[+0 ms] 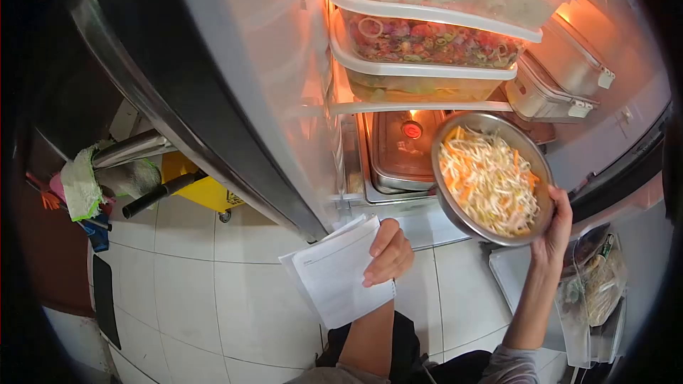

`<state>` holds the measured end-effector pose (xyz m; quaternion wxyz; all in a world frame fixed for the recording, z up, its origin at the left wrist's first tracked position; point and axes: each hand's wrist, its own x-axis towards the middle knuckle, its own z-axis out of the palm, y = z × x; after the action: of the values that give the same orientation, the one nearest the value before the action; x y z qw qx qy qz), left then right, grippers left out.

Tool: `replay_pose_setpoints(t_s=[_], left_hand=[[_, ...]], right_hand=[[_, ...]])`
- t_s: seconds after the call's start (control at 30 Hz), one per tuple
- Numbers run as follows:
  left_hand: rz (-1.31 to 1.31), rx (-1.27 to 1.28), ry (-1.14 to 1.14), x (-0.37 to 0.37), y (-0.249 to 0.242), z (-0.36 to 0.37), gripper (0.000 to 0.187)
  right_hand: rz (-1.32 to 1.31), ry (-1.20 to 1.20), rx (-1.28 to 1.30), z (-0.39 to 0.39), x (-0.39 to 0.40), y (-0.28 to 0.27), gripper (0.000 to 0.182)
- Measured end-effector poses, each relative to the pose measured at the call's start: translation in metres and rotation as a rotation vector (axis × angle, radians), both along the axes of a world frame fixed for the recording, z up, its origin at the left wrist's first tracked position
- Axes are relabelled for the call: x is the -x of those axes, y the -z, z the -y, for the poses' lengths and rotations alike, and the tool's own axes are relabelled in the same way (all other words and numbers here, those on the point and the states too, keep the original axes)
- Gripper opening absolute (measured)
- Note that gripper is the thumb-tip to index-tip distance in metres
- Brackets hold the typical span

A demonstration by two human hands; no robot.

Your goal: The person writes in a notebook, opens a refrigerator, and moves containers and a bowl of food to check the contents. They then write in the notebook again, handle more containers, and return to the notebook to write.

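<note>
My left hand (389,254) is closed round a spiral notebook (341,263) with white pages, low in front of the open fridge. My right hand (556,224) grips the lower right rim of a round metal bowl (462,219). Shredded white and orange vegetables (491,181) fill the bowl, which is tilted towards me. Behind the bowl, on the lower shelf, sits a metal container with a see-through lid (402,146) and a red round knob.
White-lidded containers (427,69) are stacked on the shelf (356,108) above. Clipped boxes (551,92) stand at the right. The fridge door (213,92) is open at left, beyond it a yellow bucket (192,188). A bagged item (605,288) sits in the right door.
</note>
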<state>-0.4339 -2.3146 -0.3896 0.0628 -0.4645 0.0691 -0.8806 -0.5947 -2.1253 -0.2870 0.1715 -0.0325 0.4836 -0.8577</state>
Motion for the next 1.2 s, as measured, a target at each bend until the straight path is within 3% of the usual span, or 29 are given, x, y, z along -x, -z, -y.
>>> replay_pose_setpoints(t_s=[0.37,0.43,0.5,0.63,0.7,0.83,0.9,0.93,1.0,1.03,1.1,1.2], left_hand=[[-0.005,0.031,0.079,0.007,-0.002,-0.003,0.032],[0.013,0.023,0.103,0.006,-0.002,-0.003,0.038],[0.172,-0.075,0.049,0.006,-0.004,-0.005,0.055],[0.382,-0.152,-0.036,0.005,-0.017,-0.012,0.065],[0.439,-0.094,-0.299,0.005,-0.018,-0.013,0.056],[0.480,0.198,-0.307,0.004,0.017,0.017,0.051],[0.615,0.542,-0.163,0.005,0.018,0.033,0.045],[0.617,0.541,-0.168,0.005,0.019,0.033,0.045],[0.977,0.677,-0.426,0.004,0.006,0.028,0.046],[0.976,0.673,-0.426,0.009,-0.015,0.021,0.046],[1.642,0.820,-0.755,0.025,-0.051,0.004,0.049],[1.773,0.846,-0.848,0.033,-0.037,0.005,0.043]], right_hand=[[-0.005,0.079,0.079,-0.083,-0.008,-0.008,0.031],[0.032,0.130,0.106,-0.091,-0.010,-0.007,0.031],[0.024,0.148,0.095,-0.096,-0.011,-0.004,0.030],[0.018,0.194,0.096,-0.100,-0.017,-0.002,0.028],[0.033,0.196,0.098,-0.097,-0.022,-0.002,0.028],[0.123,0.193,0.118,-0.100,-0.022,0.005,0.029],[0.111,0.176,0.103,-0.102,-0.023,0.010,0.031],[0.112,0.171,0.103,-0.102,-0.023,0.011,0.031],[0.102,0.099,0.124,-0.103,-0.025,0.012,0.035],[0.100,0.098,0.122,-0.103,-0.026,0.012,0.035],[0.087,0.134,0.108,-0.104,-0.029,0.013,0.039],[0.074,0.145,0.079,-0.107,-0.031,0.016,0.042]])
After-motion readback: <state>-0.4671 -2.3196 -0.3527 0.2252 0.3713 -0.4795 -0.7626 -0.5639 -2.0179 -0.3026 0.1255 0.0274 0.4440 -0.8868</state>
